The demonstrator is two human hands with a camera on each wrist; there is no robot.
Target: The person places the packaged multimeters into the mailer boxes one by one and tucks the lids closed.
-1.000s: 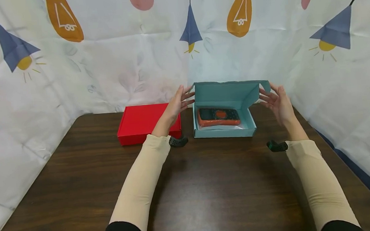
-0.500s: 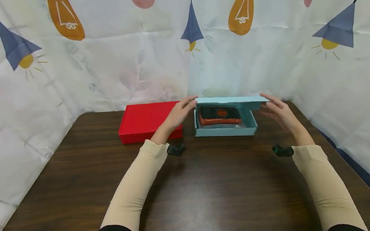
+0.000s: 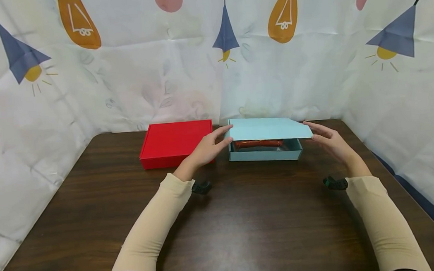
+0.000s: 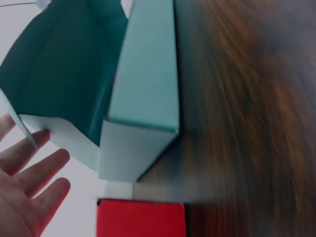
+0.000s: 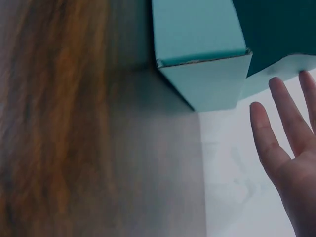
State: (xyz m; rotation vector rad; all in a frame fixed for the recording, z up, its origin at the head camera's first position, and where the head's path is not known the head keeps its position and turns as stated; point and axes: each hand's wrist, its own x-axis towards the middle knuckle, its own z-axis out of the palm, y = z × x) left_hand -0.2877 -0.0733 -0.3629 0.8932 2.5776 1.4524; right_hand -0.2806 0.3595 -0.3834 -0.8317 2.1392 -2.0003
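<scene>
A light blue cardboard box (image 3: 266, 155) stands at the back of the table, its lid (image 3: 269, 129) tilted partly down over it. Under the lid, the orange edge of a multimeter (image 3: 259, 143) shows through the front gap; its face is hidden. My left hand (image 3: 207, 148) touches the lid's left end with fairly straight fingers. In the left wrist view its spread fingers (image 4: 47, 170) lie along the lid's side flap. At the lid's right front corner is my right hand (image 3: 329, 142), fingers extended against the side; the right wrist view shows them spread.
A closed red box (image 3: 178, 143) stands just left of the blue box, partly behind my left hand. The dark wooden table (image 3: 267, 219) reaches back to a white printed cloth (image 3: 195, 83), which also hangs along both sides.
The lid has swung forward and down from nearly upright, covering the multimeter's face. Both hands have come down and nearer with it. The red box has stayed in place.
</scene>
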